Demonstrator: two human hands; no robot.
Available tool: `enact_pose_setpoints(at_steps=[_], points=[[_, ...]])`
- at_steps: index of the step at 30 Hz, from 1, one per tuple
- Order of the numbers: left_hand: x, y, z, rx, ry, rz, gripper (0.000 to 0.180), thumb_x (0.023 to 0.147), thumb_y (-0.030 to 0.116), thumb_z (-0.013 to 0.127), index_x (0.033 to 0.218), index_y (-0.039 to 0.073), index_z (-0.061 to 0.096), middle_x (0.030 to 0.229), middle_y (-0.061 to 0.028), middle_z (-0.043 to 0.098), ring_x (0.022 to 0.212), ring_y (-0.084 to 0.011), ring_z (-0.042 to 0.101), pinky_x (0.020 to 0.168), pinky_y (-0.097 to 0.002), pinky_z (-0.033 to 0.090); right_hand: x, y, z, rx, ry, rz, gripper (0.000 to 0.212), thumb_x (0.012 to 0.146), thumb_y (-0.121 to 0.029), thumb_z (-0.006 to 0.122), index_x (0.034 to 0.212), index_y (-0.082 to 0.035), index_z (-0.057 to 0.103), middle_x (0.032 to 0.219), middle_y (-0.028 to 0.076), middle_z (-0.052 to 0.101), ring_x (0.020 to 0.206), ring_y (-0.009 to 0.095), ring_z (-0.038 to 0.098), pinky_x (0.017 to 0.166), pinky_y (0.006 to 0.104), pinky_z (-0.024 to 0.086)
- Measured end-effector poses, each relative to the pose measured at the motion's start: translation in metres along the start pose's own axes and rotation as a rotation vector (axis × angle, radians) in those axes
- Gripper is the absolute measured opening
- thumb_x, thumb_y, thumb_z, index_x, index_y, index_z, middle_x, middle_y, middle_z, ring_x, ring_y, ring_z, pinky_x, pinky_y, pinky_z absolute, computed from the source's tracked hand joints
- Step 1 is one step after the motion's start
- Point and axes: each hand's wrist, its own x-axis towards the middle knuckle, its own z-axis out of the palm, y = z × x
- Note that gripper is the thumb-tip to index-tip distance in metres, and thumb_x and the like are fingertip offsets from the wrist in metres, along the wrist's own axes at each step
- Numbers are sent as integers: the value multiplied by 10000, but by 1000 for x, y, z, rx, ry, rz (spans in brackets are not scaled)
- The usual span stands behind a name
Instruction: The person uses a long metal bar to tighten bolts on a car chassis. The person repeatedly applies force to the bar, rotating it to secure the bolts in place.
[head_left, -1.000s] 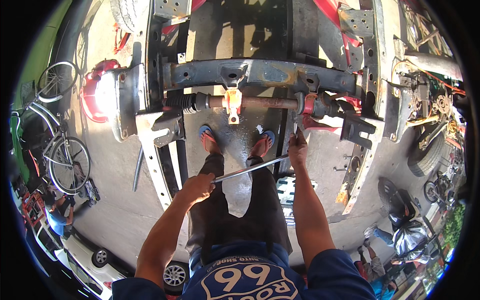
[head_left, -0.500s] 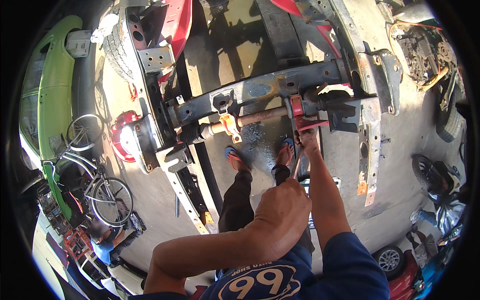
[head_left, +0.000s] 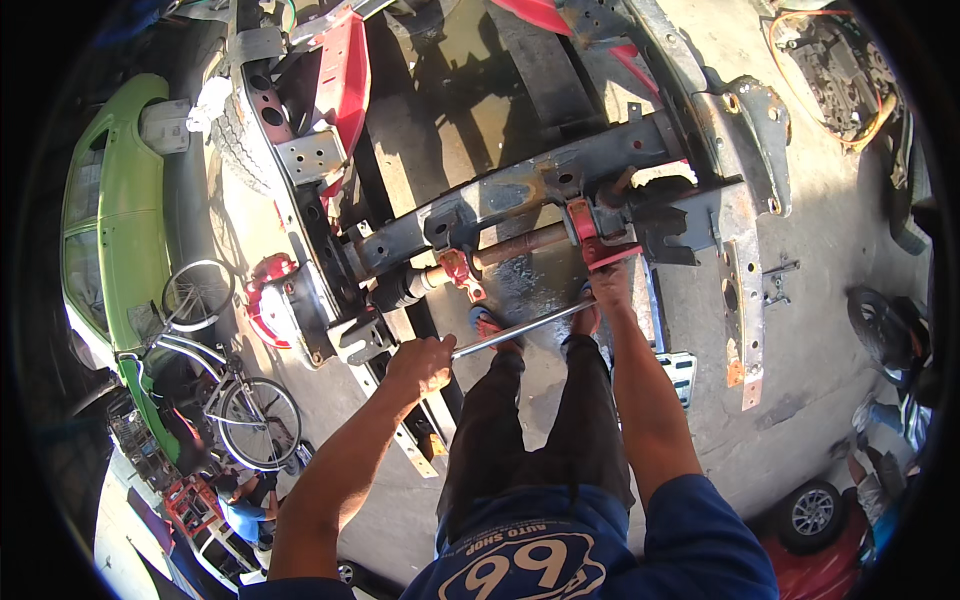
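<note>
Head view: the left hand (head_left: 422, 362) grips the near end of a long thin steel bar (head_left: 520, 330), closed around it. The right hand (head_left: 610, 285) sits at the bar's far end, under a red bracket (head_left: 597, 235) on the rusty grey axle beam (head_left: 520, 195); its grip is hard to make out. Concrete floor (head_left: 800, 350), green car (head_left: 110, 230) cut off at left.

Long steel bar (head_left: 520, 331), near-horizontal, slanting up toward red axle clamp (head_left: 598, 240).
</note>
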Motion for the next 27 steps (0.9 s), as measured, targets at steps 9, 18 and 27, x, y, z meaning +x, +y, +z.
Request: enact_pose_setpoints(at_steps=[9, 18, 27], points=[[14, -6, 5, -181, -95, -89, 275, 797, 225, 579, 893, 28, 745, 917, -231, 713, 873, -401, 703, 809, -461, 566, 0, -46, -14, -245, -62, 406, 508, 831, -527, 707, 1118, -108, 696, 1030, 191, 725, 1005, 394, 679, 844, 459, 534], [41, -33, 51, -273, -18, -11, 271, 800, 162, 546, 968, 64, 737, 961, -208, 720, 912, -388, 706, 843, -464, 565, -9, -69, -9, -532, 79, 400, 577, 821, -587, 681, 1131, -101, 700, 976, 233, 716, 998, 420, 674, 860, 493, 523], [78, -65, 97, -306, 38, 111, 279, 828, 238, 584, 1067, 117, 661, 909, -191, 718, 861, -377, 706, 788, -460, 570, -12, -90, -5, -699, 153, 67, 330, 930, -368, 611, 1109, -90, 608, 1014, 210, 663, 963, 433, 638, 793, 500, 511]])
